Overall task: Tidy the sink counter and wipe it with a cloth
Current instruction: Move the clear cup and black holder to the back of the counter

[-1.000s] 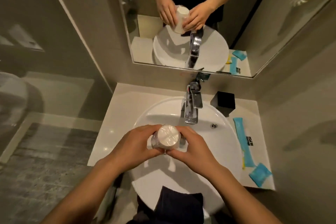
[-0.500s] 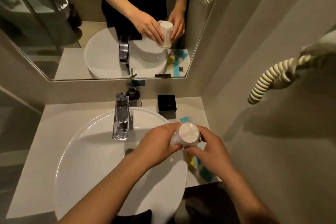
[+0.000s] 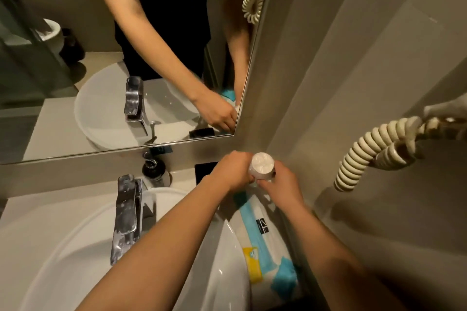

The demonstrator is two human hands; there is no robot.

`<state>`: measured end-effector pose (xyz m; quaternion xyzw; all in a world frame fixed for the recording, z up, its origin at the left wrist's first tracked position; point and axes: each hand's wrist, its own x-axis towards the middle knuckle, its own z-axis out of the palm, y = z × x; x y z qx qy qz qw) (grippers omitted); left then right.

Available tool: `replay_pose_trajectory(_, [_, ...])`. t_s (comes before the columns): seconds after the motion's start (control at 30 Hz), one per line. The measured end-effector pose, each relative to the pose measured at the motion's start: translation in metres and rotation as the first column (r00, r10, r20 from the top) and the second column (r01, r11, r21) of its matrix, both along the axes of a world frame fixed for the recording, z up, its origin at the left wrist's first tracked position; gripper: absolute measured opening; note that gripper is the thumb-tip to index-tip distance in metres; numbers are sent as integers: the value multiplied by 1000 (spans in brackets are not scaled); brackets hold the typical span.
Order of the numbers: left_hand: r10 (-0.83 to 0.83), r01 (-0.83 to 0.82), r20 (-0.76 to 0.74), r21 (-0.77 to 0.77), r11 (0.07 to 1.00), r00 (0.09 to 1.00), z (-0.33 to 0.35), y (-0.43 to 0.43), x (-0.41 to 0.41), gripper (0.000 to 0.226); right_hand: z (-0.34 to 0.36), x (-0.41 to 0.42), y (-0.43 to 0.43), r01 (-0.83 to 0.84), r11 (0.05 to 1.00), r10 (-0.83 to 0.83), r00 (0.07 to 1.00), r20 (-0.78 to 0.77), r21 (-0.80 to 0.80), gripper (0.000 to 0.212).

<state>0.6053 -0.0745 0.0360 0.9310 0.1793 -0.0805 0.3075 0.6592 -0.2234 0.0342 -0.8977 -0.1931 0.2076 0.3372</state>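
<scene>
Now both hands, left hand and right hand, are clasping the light, crushable wrapped cup by its sides at the far right.

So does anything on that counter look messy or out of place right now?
Yes. The blue packets and a yellow one lie loose along the counter's right edge, some overlapping, squeezed between the sink and wall. The tap looks smeared with white spots. Both hands, left and right, hold a wrapped cup over the back corner.
</scene>
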Motion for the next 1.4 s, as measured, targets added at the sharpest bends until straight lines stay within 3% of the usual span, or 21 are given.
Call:
replay_pose_trajectory(0.1, [10,-10,-41,-14,1000,999,-20,10,19,42,-20,17,13,8,997,-7,1000,9,-83,53])
replay_pose_trajectory(0.23, [20,-24,-80,-42,999,997,-39,15,37,31,-39,28,25,42,991,-45,999,-16,-130,44])
replay_pose_trajectory(0.5, [49,-53,-162,-21,998,986,-64,9,53,28,-68,39,31,80,982,-93,993,-70,-170,42])
replay_pose_trajectory(0.8, [108,-112,-149,-22,993,983,-67,4,49,28,-77,38,31,102,976,-116,991,-64,-192,38])
replay_pose_trajectory(1.0, [158,-159,-55,-7,987,986,-48,-3,29,25,-74,32,22,148,976,-163,983,-81,-162,32])
replay_pose_trajectory(1.1, [171,-171,77,-9,985,982,-28,-9,-1,34,-65,20,11,188,975,-199,976,-87,-123,23])
replay_pose_trajectory(1.27, [245,-237,295,-64,969,924,-6,-29,-90,43,-59,-23,-19,192,979,-199,976,-94,-72,47])
replay_pose_trajectory(1.4, [355,-371,256,16,929,899,-25,-33,-153,46,-61,-60,-45,136,984,-147,986,-84,-117,45])
